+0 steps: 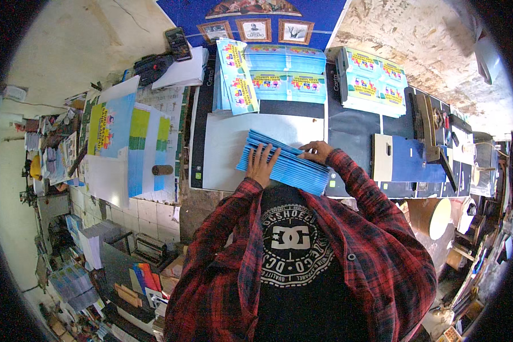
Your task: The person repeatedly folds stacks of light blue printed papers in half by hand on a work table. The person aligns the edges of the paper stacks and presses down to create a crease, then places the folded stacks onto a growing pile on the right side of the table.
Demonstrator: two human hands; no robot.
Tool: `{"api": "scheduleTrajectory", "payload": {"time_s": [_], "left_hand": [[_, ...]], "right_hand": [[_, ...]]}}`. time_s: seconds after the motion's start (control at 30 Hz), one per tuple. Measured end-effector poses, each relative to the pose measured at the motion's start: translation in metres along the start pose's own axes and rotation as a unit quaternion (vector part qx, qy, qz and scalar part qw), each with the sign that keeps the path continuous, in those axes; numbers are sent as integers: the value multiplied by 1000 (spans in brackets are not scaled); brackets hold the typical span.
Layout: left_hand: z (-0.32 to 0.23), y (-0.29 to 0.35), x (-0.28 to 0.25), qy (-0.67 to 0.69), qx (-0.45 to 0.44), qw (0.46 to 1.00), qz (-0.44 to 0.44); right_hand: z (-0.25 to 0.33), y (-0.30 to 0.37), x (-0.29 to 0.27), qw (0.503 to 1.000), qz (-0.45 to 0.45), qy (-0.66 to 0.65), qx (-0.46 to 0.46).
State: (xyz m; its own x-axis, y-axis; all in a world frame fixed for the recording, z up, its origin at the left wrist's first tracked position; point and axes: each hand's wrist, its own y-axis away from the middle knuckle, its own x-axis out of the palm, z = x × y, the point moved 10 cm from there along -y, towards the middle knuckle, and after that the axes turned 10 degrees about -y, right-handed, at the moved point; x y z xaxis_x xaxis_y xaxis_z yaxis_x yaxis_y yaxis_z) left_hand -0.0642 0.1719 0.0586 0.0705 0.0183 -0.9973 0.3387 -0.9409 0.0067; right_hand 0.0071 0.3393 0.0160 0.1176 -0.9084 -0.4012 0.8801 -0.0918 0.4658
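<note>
A fanned row of blue booklets (303, 178) lies slantwise before me, their edges overlapping like steps. My left hand (260, 165) rests flat over the left part of the row, fingers spread. At its far right edge, my right hand (317, 152) has bent fingers drawn together on the booklets; its fingertips are partly hidden. Beneath the row is a pale board (222, 151). Just beyond it stand stacks of colourful printed booklets (285, 85), with a few loose ones (237, 77) leaning over their left side.
Another stack of printed booklets (373, 82) stands at the back right. Farther right are a blue-and-cream board (402, 158) and a wooden device (430, 128). Printed sheets (111, 128) and a brown roll (162, 170) lie on the left table. A phone (178, 44) sits at the back left.
</note>
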Motion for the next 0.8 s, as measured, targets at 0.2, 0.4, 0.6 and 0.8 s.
{"api": "scheduleTrajectory", "payload": {"time_s": [0.2,0.4,0.6,0.8], "left_hand": [[2,0,10,-35,6,999,-26],[3,1,14,-12,6,1000,16],[2,-1,14,-10,1,999,42],[4,-1,15,-15,1,999,47]], "right_hand": [[0,4,-11,998,-55,12,-24],[8,5,-11,993,-75,57,-72],[31,10,-3,978,-76,109,-159],[36,14,2,982,-11,153,-113]]}}
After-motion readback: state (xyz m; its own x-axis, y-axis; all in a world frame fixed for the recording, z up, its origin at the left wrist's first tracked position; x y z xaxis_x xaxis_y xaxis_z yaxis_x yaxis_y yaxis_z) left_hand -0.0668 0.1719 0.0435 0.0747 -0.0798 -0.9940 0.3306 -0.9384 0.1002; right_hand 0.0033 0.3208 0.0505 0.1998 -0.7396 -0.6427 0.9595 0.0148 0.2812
